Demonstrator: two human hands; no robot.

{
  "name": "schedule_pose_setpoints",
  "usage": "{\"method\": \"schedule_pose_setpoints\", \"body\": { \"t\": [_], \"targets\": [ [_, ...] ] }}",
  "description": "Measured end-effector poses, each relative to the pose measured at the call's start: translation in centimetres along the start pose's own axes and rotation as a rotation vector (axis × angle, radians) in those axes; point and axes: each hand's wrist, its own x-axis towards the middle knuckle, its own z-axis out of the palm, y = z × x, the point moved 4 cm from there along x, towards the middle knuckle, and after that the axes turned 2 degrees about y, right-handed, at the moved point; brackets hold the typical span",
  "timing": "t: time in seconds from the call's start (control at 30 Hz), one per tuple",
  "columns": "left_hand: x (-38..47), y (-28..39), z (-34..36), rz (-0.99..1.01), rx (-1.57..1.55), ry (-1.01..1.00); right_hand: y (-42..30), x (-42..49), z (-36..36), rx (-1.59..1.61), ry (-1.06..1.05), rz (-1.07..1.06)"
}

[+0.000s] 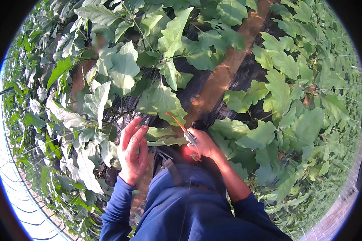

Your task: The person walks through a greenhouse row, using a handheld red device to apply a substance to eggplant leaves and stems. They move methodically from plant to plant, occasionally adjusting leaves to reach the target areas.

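Note:
My left hand [134, 149] is raised with its fingers slightly bent and apart, and I see nothing held in it. Beside its fingertips are a dark plant stem [119, 117] and broad eggplant-like leaves. In my right hand [203, 143] is a small hand tool [191, 138] with a grey body and a thin orange end that points up and left. A reddish loop with a small round part [196, 157] hangs below that hand; how it joins the tool is unclear. The orange tip overlaps a large green leaf [166, 101] in the view.
Dense leafy plants stand on the left [78, 150] and right [289, 120]. Black plastic mulch [247, 72] borders a strip of brown soil [220, 78] running up to the right. Thin support strings [328, 89] cross the foliage. A dark bag or strap [172, 171] lies at my waist.

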Motion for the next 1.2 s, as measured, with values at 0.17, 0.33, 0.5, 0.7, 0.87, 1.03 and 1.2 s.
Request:
{"method": "schedule_pose_setpoints", "body": {
  "t": [0.17,0.33,0.5,0.7,0.87,1.03,1.2],
  "targets": [
    [2.9,4.1,5.6,0.036,0.024,-0.089,1.3,-0.2,-6.7,-0.037,0.048,-0.010],
    [3.9,5.6,9.9,-0.066,0.007,-0.183,2.9,-0.5,-13.5,0.342,0.020,0.129],
    [5.0,7.0,12.2,-0.119,0.032,-0.199,6.1,-1.1,-18.5,0.046,0.215,-0.143],
    [7.2,8.2,13.9,-0.096,0.054,-0.199,6.2,-2.2,-21.9,0.061,0.327,-0.163],
    [10.0,8.1,15.9,-0.071,0.068,-0.203,6.5,-1.1,-23.5,-0.001,0.254,-0.106],
    [13.5,6.7,19.2,-0.102,0.093,-0.334,3.9,0.4,-25.0,0.163,0.209,0.115],
    [18.9,2.0,25.0,-0.208,0.042,-0.363,5.0,3.4,-26.6,0.067,0.245,0.042]
  ]
}}
